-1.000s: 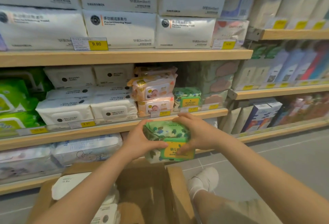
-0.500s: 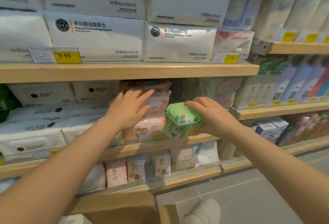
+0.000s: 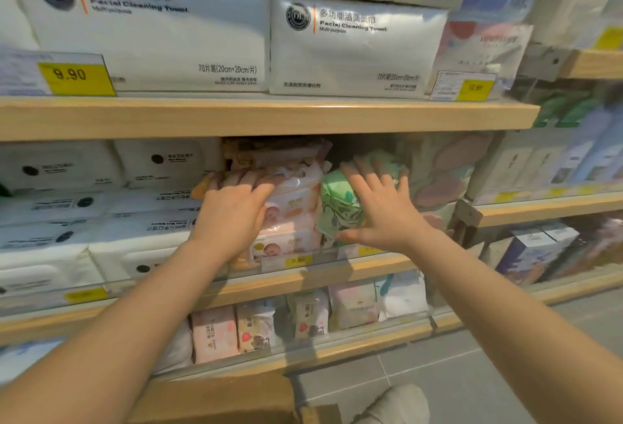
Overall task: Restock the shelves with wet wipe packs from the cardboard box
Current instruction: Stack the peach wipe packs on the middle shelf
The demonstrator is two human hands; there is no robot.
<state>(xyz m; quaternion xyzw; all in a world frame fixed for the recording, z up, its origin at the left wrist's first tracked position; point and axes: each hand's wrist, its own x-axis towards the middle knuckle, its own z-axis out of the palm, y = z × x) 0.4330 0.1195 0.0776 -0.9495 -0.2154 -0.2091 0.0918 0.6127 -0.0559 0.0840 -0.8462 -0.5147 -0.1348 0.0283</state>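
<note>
Both hands flat: right hand (image 3: pixel 381 211) presses upright green pack (image 3: pixel 335 201) shelfward.

Warm, even light is falling from above, leaving the recess under the upper shelf (image 3: pixel 269 116) lying in shadow. Motion blur is smearing the right hand (image 3: pixel 381 207) and the right-side products. Wide-angle distortion is bending the shelf edges. The yellow price tag (image 3: pixel 76 74) is staying readable.
</note>
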